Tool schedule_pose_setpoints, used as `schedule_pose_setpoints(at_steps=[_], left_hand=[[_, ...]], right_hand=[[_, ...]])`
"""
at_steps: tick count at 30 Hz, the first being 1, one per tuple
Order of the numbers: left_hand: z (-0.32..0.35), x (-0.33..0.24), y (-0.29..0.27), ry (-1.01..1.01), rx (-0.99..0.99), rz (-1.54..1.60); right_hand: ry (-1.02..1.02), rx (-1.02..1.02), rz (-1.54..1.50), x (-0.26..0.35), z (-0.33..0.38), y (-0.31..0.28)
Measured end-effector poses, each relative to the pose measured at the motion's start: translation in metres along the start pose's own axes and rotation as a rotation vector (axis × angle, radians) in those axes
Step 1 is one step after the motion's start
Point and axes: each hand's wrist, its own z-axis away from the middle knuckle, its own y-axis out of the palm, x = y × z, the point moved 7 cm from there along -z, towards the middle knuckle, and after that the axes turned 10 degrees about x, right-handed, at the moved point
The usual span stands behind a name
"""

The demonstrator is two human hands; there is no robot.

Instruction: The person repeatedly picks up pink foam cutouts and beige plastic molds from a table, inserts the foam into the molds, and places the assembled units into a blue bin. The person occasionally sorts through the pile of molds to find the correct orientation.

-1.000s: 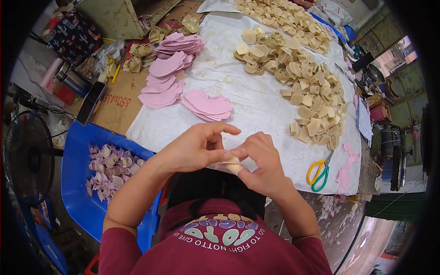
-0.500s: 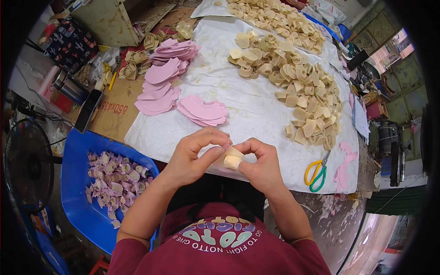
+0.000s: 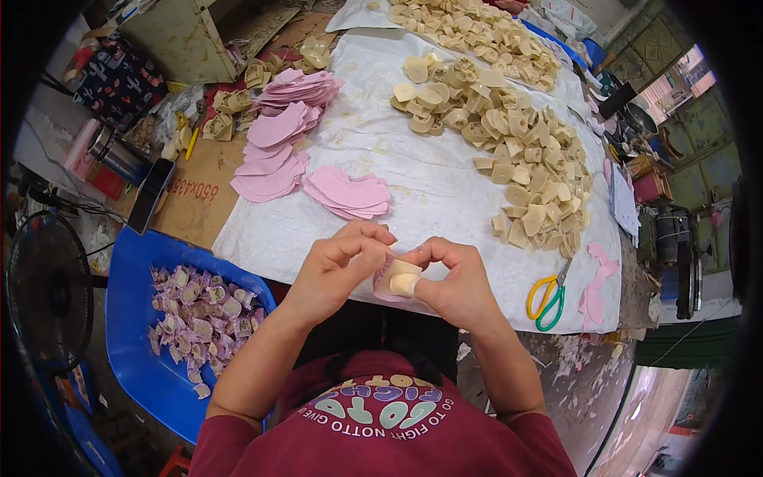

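Note:
Over the table's near edge, my right hand grips a beige shoe heel, its pale, rounded end toward me. A covering piece, purple and glittery on its outer side, curves round the heel's left side. The thumb and fingers of my left hand are closed at the upper edge of this covering; their tips partly hide it. Just beyond my hands lies a small pile of pink cut pieces, with taller stacks of pink pieces behind it to the left.
Beige heels are heaped on the white sheet. Yellow-and-green-handled scissors lie at right beside pink scraps. A blue tub at lower left holds purple-covered heels. A phone and fan are at left.
My left fingers have shifted slightly along the covering, and its glittery purple side now shows beside the heel. My right hand keeps its grip on the heel.

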Motion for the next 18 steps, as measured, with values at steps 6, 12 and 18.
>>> schedule_pose_setpoints(at_steps=[6, 12, 18], left_hand=[[0.016, 0.007, 0.013, 0.048, -0.046, 0.126], [0.018, -0.022, 0.012, 0.246, -0.078, 0.055], [0.020, -0.039, 0.027, 0.394, -0.057, -0.150]], right_hand=[[-0.252, -0.013, 0.453, 0.028, 0.001, -0.002], [-0.472, -0.117, 0.469, 0.049, 0.017, -0.004], [-0.183, -0.044, -0.695, -0.017, 0.017, 0.001]])
